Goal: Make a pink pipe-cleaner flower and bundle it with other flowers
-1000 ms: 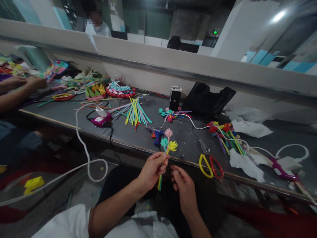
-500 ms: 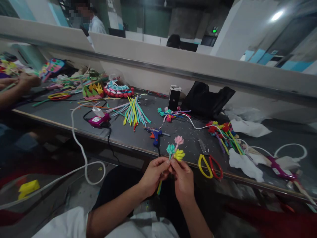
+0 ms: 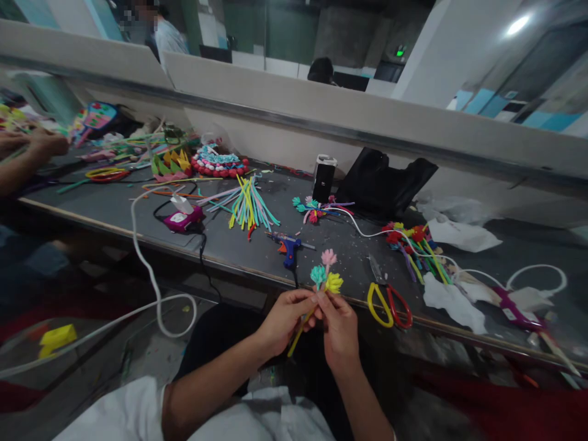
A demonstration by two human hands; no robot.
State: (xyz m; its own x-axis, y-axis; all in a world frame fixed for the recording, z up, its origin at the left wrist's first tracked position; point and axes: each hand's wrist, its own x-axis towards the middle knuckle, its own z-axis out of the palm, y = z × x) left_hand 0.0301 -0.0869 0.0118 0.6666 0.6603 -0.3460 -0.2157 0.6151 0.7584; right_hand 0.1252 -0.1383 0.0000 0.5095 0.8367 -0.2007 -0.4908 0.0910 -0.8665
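Note:
Both my hands pinch the stems of a small bunch of pipe cleaner flowers [image 3: 318,275], held up at the table's near edge. Its heads are turquoise, pink and yellow, and a yellow-green stem end pokes out below my fingers. My left hand [image 3: 285,321] is closed on the stems from the left. From the right, my right hand [image 3: 339,327] closes on them with thumb and fingers, close beside the left. A blue glue gun [image 3: 289,250] lies on the table just beyond. Scissors [image 3: 386,297] with one yellow and one red handle rest to the right.
Loose pipe cleaners [image 3: 250,205] lie left of centre, near a purple power strip [image 3: 184,218]. Finished flowers [image 3: 315,208] lie before a black phone [image 3: 324,179]. A white cable [image 3: 146,260] loops over the front edge. At far left, a co-worker's hands [image 3: 37,144] hold craft pieces.
The bunch has turned slightly in my fingers, and its lower stem end now points further down and left. Both hands keep their pinch. The whole view has shifted a little.

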